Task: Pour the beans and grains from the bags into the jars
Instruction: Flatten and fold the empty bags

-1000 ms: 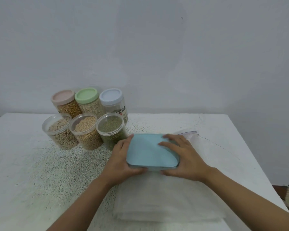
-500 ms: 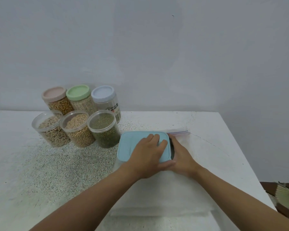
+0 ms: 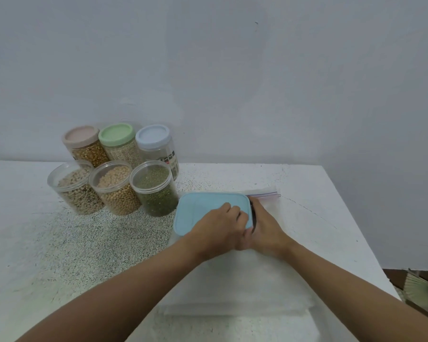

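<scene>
Both my hands on the blue lid, over the bags

Nearest me a stack of flat clear bags lies on the white tabletop, and the blue lid sits over its far end. My left hand is on top, its fingers curled down on the lid by the right edge. My right hand lies against the lid's right side, its fingers half hidden, so I cannot tell if they grip. A zip strip pokes out beyond. Spilled grain speckles the tabletop to the left. Past it stand three open jars: speckled beans, pale beans, green beans. Behind are three capped jars: pink, green, blue. The blue one has a label, its writing too small to read.
</scene>
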`<state>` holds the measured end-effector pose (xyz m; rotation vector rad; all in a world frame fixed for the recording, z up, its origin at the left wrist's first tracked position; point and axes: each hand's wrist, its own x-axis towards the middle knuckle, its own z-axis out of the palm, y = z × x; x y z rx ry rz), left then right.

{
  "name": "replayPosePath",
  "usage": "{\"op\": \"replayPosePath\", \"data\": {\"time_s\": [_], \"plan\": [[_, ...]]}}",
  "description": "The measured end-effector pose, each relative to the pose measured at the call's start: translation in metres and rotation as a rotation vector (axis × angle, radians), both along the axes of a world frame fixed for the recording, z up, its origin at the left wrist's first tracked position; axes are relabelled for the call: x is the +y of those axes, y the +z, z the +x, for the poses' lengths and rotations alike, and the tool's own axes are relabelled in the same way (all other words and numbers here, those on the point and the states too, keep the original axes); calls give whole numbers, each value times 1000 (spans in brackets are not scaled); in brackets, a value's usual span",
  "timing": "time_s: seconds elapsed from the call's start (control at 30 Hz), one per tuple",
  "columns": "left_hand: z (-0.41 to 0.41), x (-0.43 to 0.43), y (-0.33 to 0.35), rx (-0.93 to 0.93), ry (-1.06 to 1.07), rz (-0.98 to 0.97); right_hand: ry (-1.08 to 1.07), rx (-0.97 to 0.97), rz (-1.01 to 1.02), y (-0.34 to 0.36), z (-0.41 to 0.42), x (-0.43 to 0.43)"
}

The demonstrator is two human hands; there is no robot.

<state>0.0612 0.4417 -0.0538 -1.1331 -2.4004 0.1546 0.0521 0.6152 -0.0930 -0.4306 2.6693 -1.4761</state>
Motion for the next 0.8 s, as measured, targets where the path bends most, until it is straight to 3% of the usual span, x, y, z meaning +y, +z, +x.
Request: {"op": "replayPosePath", "data": {"time_s": [0.17,0.33,0.57,0.73,0.8], "plan": [[-3,-10,3,-137,-8,200,24,-37,13,0,-3,0],[1,-14,15,-356,181,600,5,-74,38,1,-2,-1],[-15,-42,50,-322,258,972,-17,-110,74,2,-2,-3],[-9,-64,72,-253,298,1052,30,-96,80,7,0,-2],[-4,-80,80,-238,356,1176,47,-66,89,10,1,-2]]}}
